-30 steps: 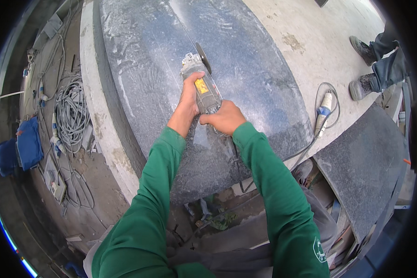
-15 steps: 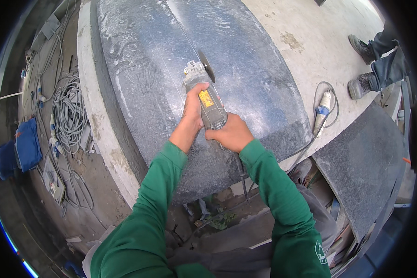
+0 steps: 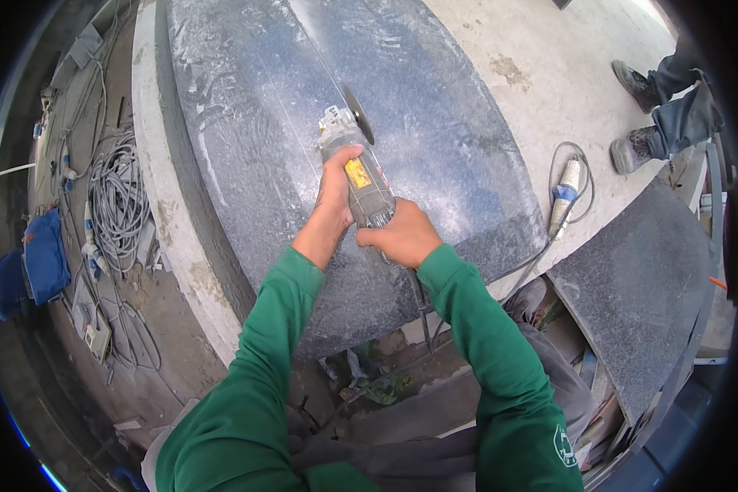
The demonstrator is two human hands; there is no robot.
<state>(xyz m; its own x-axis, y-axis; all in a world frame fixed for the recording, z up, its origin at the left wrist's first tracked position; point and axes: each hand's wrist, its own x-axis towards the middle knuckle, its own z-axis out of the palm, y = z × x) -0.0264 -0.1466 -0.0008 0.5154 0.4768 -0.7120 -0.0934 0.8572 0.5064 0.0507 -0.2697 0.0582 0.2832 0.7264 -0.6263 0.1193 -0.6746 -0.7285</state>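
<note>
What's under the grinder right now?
A pale-streaked dark slab spreads out beneath the angle grinder. The patch directly below is covered by the tool, the left hand and the right hand; its surface there, and whether the tool touches it, cannot be seen.

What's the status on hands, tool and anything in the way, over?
Left hand wrapped around grinder, right hand on its rear. Disc lined up with straight line on dark slab. Cord trails behind, away from disc.

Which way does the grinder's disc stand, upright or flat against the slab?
Upright: the disc shows as a narrow ellipse, nearly edge-on from above. Whether its rim touches the dark slab, I cannot tell.
</note>
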